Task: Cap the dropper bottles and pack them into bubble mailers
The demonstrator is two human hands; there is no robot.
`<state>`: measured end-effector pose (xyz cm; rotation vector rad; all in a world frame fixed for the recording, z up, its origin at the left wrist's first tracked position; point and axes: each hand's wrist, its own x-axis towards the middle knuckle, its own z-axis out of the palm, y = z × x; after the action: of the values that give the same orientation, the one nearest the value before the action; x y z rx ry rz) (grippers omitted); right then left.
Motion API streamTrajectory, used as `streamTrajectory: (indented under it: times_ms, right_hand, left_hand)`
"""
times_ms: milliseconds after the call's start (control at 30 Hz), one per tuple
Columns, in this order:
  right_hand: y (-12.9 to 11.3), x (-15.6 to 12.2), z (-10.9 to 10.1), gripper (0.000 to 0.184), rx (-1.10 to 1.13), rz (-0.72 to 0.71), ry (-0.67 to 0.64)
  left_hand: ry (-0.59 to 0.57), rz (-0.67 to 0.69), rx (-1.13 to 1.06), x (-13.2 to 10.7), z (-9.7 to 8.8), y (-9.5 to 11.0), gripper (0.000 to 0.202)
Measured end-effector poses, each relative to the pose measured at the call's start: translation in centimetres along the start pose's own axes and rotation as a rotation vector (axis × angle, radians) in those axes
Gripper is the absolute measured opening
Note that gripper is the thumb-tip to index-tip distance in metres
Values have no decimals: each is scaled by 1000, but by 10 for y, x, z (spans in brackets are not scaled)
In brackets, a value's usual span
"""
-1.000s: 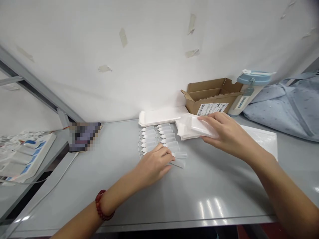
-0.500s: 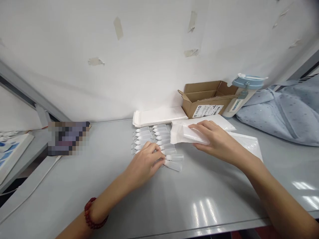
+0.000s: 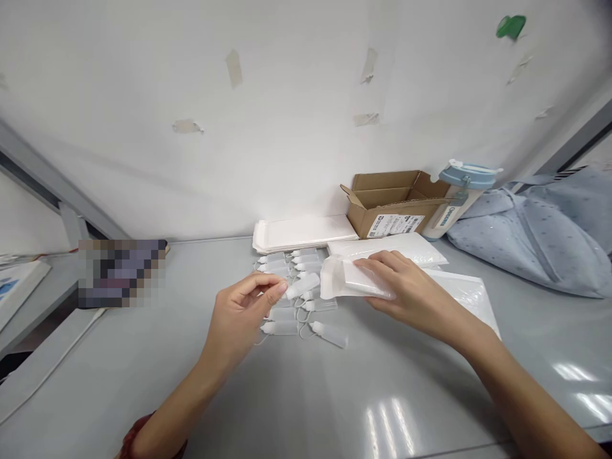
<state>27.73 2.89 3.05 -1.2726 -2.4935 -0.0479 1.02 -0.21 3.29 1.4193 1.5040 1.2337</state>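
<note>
Lifted off the table since half a second ago, one small translucent dropper bottle (image 3: 306, 285) now hangs in the person's left hand (image 3: 243, 312), raised to the mouth of a white padded mailer (image 3: 335, 280) in the right hand (image 3: 406, 284). Take that bottle as the centre of a clock face. The left hand, at 8 o'clock, pinches the bottle's capped end between thumb and forefinger, its base pointing to 3 o'clock. The right hand, at 3 o'clock, grips the mailer from above, fingers on one side and thumb on the other, with the mailer's mouth turned to 9 o'clock. Bottle and mouth are just beside each other; whether they touch, I cannot tell.

Two columns of matching bottles (image 3: 282, 327) lie on the grey table (image 3: 287, 401) around and beneath the raised one; the nearest in the right column, at 5 o'clock, lies askew. At 12 o'clock is a stack of white mailers (image 3: 306, 233). Two loose mailers (image 3: 466, 293) lie near 3 o'clock, partly covered by the right hand and forearm.

Farther out at 2 o'clock stand an open cardboard box (image 3: 361, 217) with a printed label (image 3: 396, 224) and a leaning blue-lidded drinking bottle (image 3: 442, 215). Beyond, at 3 o'clock, slumps a pale blue fabric bag (image 3: 530, 239). Well apart at 9 o'clock lies a dark flat object (image 3: 122, 274), blurred by pixels, with a white cable (image 3: 57, 363) near it.
</note>
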Motion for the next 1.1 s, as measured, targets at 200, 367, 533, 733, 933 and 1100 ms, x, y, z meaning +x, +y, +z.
streamTrajectory:
  times_ms: [200,367,533,733,933,1100]
  right_hand:
    - [-7,1,1,48,47,-52,36]
    - [-13,1,0,50,85,-79,81]
    - [-11,2,-5,42,84,-61,118]
    - [-3,1,-10,38,21,-2,182]
    - [3,3,-7,39,44,73,195]
    - [2,3,-2,38,36,91,150]
  left_hand:
    - [-121,165,-4,8,8,5,11]
    - [-231,247,-70,20,26,12,9]
    - [-315,248,-55,16,40,18,14]
    - [-287,489,414,0,24,10,13]
    - [-652,570,772,-14,26,-15,23]
    - [-732,582,725,-24,38,-16,18]
